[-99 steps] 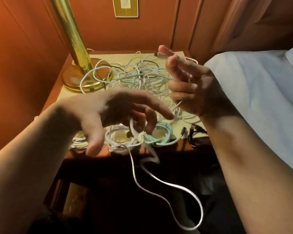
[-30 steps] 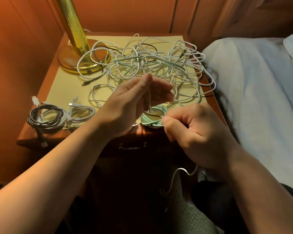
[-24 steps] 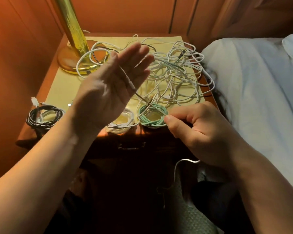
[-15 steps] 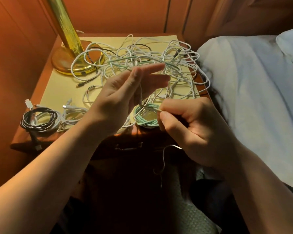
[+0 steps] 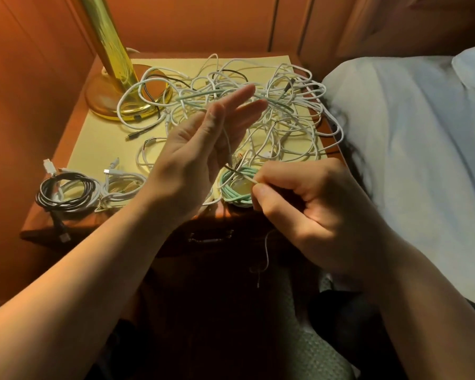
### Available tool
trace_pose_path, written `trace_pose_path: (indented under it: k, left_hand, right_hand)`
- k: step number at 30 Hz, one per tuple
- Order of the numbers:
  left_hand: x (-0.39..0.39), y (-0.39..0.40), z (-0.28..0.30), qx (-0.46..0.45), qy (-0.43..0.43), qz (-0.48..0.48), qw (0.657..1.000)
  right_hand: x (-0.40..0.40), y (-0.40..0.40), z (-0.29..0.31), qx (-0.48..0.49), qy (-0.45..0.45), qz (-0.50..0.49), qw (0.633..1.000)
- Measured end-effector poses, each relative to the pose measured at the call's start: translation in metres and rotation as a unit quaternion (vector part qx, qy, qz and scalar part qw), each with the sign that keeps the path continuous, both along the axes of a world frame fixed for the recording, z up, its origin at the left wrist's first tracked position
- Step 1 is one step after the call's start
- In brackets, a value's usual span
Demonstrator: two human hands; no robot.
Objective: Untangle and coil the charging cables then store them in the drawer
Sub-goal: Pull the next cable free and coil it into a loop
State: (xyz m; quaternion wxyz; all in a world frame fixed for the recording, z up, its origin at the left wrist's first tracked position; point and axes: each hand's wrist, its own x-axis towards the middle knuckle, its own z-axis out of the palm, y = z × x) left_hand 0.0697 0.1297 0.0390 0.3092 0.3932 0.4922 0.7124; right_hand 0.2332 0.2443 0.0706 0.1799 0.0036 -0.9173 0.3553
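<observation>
Right hand at 4 o'clock, nearest: grip closed, thumb and forefinger pinching a thin white cable just in front of the bench edge. Cable tail hangs below the hand, loose end dangling in front of the drawer handle.

Left hand at centre, raised over the bench: grip wide open, fingers straight and pointing toward 1 o'clock, palm facing right. The same cable runs up across the palm and fingers; how many turns it makes round the hand I cannot tell.

Along the near bench edge, coiled cables in a row: black coil at 9 o'clock, its plug hanging over the edge; white coil just beside it to the right; green coil between the two hands, just beside the right thumb. Another white coil is mostly hidden behind the left wrist.

Farther back, the tangle of white, green and black cables covers the middle and right of the bench, spilling over the 3 o'clock edge toward the bed.

Brass lamp at 11 o'clock, back left corner; one white loop of the tangle lies on its base. Wood wall panels behind.
</observation>
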Motion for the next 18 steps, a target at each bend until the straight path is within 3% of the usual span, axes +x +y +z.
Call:
trace_pose_path:
  k: [4, 7, 11, 14, 18]
  left_hand:
    - [0.001, -0.005, 0.004, -0.070, 0.010, -0.103, 0.992]
    - [0.015, -0.005, 0.004, -0.085, -0.054, -0.181, 0.978]
    - [0.024, -0.001, 0.004, -0.090, -0.088, -0.215, 0.968]
    - [0.026, 0.000, 0.008, -0.126, -0.110, -0.250, 0.954]
    - [0.019, -0.002, 0.008, -0.176, -0.122, -0.308, 0.927]
  right_hand:
    - [0.000, -0.001, -0.005, 0.039, 0.064, -0.074, 0.994]
    - [0.000, -0.002, -0.008, 0.053, 0.108, -0.142, 0.982]
    - [0.002, 0.002, -0.010, 0.051, 0.191, -0.209, 0.958]
    - [-0.001, 0.006, -0.014, -0.029, 0.196, -0.203, 0.959]
    - [-0.007, 0.009, -0.025, -0.186, 0.123, -0.181, 0.958]
